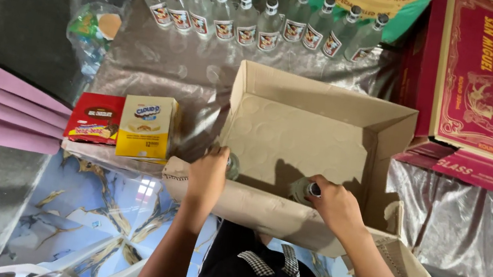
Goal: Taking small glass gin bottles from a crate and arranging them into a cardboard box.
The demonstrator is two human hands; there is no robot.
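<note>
An open cardboard box (299, 133) sits on the silvery sheet, its inside bare apart from two clear glass bottles at the near wall (caps up). The left hand (208, 175) is wrapped around one bottle (232, 166), and the right hand (335, 207) grips the other bottle (305, 190).

At frame centre, my left hand (208, 175) and right hand (335, 205) each grip a clear bottle (310, 190) inside the open cardboard box (299, 133).
</note>
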